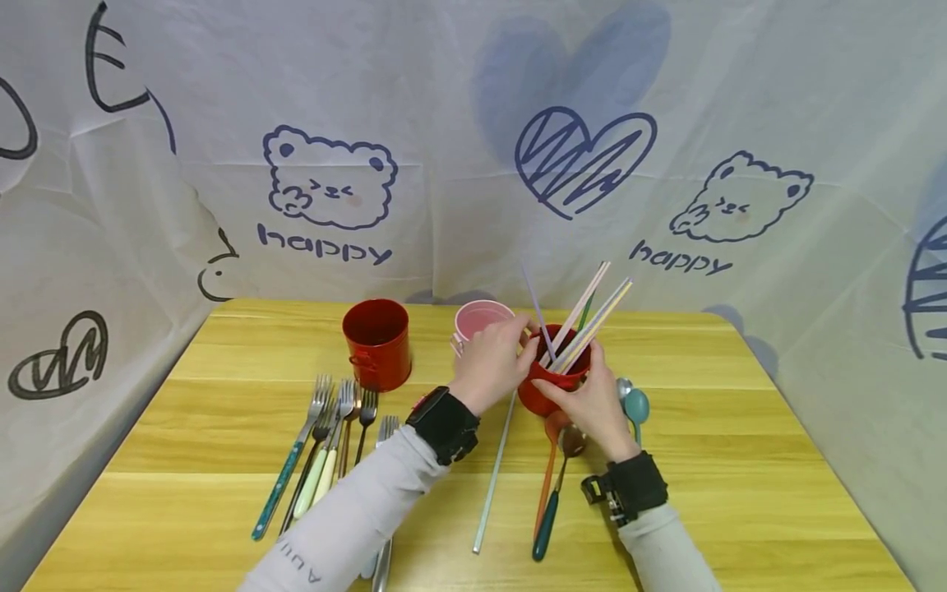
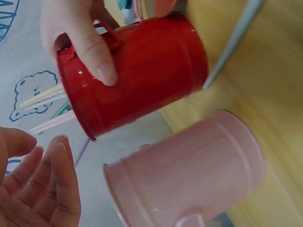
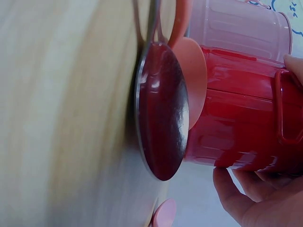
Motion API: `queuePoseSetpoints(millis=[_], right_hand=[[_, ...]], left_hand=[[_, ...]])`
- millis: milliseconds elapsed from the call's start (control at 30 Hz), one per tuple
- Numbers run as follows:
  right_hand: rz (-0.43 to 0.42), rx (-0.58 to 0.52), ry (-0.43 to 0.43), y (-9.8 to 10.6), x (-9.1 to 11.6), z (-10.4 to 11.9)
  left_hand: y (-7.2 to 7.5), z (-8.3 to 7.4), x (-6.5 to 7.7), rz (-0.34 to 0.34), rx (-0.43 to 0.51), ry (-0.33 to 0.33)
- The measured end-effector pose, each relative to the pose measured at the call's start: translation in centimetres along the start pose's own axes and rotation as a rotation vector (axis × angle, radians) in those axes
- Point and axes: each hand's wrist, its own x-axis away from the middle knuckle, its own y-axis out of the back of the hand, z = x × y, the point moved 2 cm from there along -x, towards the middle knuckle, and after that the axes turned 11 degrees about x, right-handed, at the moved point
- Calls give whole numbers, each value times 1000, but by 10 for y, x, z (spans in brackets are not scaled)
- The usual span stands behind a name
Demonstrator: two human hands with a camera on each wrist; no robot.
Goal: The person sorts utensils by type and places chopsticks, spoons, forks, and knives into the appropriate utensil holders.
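Observation:
A red metal bucket (image 1: pixel 538 398) stands right of the table's middle with several coloured chopsticks (image 1: pixel 584 335) leaning out of it. My right hand (image 1: pixel 598 403) grips this bucket near its rim, thumb on the near side and fingers round the far right. At the opposite side of the rim is my left hand (image 1: pixel 491 362), its fingers loosely bent and apart from the bucket in the left wrist view (image 2: pixel 45 182). Behind the left hand sits a pink bucket (image 1: pixel 484 316), partly hidden. One pale green chopstick (image 1: pixel 494 477) lies on the table beneath.
Another red bucket (image 1: pixel 390 362) stands at the back left. Several forks (image 1: pixel 303 460) lie in front of it, some under the left sleeve. An orange spoon (image 1: pixel 547 477) and a dark-green-handled spoon (image 1: pixel 548 518) lie before the held bucket, a teal spoon (image 1: pixel 636 405) to its right.

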Motion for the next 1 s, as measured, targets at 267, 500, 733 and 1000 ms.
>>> queuePoseSetpoints(millis=[267,500,733,1000], right_hand=[[3,-19,-18,2,1,0],[1,-19,-9,3,2,0],[-5,-3,0,1,1,-1],[-6,-12,-5,-1,0,-1]], left_hand=[[0,12,12,2,-13,-1],[-4,12,20,11,-36,-10],[-10,15,32,-24,-118,-46],[-20,22,49,19,-103,73]])
